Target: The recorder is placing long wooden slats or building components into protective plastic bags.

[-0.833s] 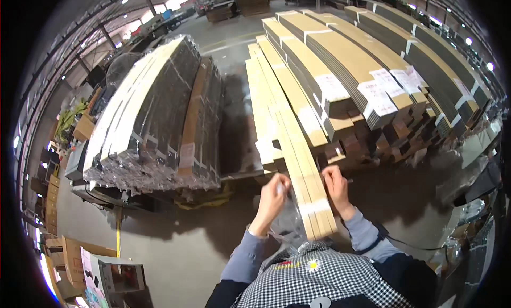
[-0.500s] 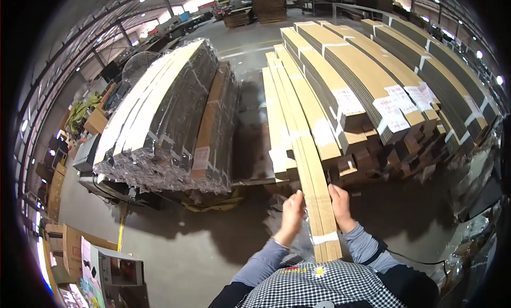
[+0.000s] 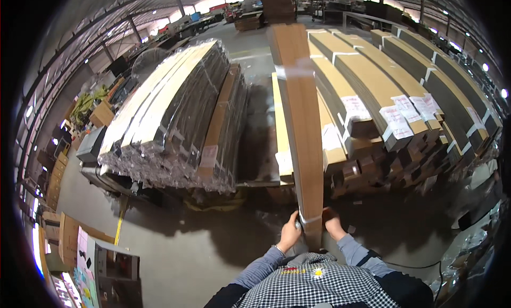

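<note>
A long, narrow bundle of brown cardboard strips (image 3: 304, 127) points away from me, its far end tilted up above the stack and slightly blurred. White bands (image 3: 310, 219) wrap it near my hands and farther along. Closed around the bundle's left edge at the near end is my left hand (image 3: 290, 232). My right hand (image 3: 333, 225) grips the opposite edge, its fingertips partly hidden behind the cardboard. Below the raised bundle lies another pale cardboard bundle (image 3: 286, 161) with a white label.
Stacked cardboard bundles (image 3: 367, 68) with white labels fill the right side. On the left stands a plastic-wrapped stack (image 3: 175, 95) beside a narrow brown one (image 3: 215, 132). A grey box-shaped unit (image 3: 118, 271) is at lower left; clear plastic film (image 3: 468, 244) lies at right.
The bundle's far end has risen off the stack, and its browner face now shows. Both my hands have moved lower in the view, closer to my body, still holding the near end.
</note>
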The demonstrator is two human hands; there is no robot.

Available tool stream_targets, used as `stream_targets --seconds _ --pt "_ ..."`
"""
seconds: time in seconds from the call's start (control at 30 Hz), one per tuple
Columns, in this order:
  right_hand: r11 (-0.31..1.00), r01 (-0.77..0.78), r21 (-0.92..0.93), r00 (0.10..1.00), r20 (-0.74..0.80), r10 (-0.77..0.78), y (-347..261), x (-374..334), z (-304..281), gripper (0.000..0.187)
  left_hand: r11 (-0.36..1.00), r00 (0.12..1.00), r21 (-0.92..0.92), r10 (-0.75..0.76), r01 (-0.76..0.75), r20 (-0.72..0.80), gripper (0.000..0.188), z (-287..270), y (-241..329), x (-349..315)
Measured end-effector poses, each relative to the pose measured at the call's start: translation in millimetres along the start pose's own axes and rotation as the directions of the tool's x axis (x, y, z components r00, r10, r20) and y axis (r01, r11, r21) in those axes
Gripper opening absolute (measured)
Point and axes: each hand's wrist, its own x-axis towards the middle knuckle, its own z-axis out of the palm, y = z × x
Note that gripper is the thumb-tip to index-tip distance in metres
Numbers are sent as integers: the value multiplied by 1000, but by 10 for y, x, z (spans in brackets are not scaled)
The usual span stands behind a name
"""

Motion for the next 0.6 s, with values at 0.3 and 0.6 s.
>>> stream_targets --seconds 0.3,0.6 --pt "933 3 360 973 214 -85 -1629 -184 527 3 925 976 -362 40 -117 -213 59 -975 653 -340" --pt "979 156 132 957 227 -183 -1242 -358 869 5 997 953 0 77 -81 -294 75 -1068 217 -651"
